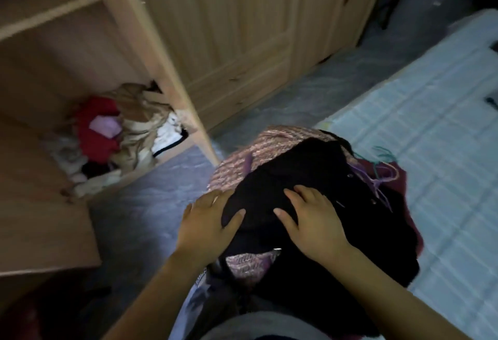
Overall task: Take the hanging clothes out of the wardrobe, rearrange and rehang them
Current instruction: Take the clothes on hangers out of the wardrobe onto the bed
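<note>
- Both hands lie released on a bundle of clothes: left hand (208, 222) flat against its left side with the thumb over the cloth, right hand (312, 221) spread on top, grasping nothing.
- Under the palms, a soft black garment (283, 178) tops a pink-mauve knitted garment (242, 151).
- Right of the right hand, thin purple hangers (373, 183) stick out over a pale blue checked mattress (431, 124).
- Beyond the left hand, a pale wooden wardrobe (167, 70) stands open, with a heap of red, beige and white clothes (107, 134) on its floor.
</note>
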Motion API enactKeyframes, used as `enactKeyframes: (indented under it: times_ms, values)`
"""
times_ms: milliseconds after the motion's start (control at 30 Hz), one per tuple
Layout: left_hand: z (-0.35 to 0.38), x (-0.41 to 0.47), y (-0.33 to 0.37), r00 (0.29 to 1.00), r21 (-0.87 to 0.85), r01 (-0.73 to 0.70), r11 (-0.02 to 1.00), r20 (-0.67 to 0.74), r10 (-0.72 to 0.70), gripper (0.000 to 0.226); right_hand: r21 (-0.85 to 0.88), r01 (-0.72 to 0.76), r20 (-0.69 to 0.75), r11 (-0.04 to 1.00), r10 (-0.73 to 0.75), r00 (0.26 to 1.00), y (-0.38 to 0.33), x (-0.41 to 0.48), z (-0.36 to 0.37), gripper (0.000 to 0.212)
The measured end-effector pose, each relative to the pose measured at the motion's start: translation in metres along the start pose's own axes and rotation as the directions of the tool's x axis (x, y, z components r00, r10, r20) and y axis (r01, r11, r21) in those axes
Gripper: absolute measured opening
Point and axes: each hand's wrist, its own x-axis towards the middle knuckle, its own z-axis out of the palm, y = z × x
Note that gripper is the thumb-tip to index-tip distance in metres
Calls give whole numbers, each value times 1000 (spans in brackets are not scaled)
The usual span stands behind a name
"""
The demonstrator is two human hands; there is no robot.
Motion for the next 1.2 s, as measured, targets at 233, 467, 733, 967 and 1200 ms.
enactKeyframes:
  times_ms: [233,467,733,967,1200]
  values:
    - [-57,-20,-102,978,-79,149,986,-135,-159,70,-13,188,49,982,-187,981,-115,41,28,59]
    - [-154,-21,-238,941,-89,205,975,-255,-221,76,30,296,-34,955,-295,955,-280,116,70,57]
    - [-289,-3,-370,871,3,267,964,-428,-240,72,93,519,-177,850,-499,848,-476,218,54,63]
    - [-435,68,-429,780,106,240,965,-613,-127,70,34,644,-433,764,-570,699,-608,333,-26,67]
    - [-590,165,-469,652,107,102,989,-758,15,66,-93,757,-582,647,-652,486,-711,465,-124,53]
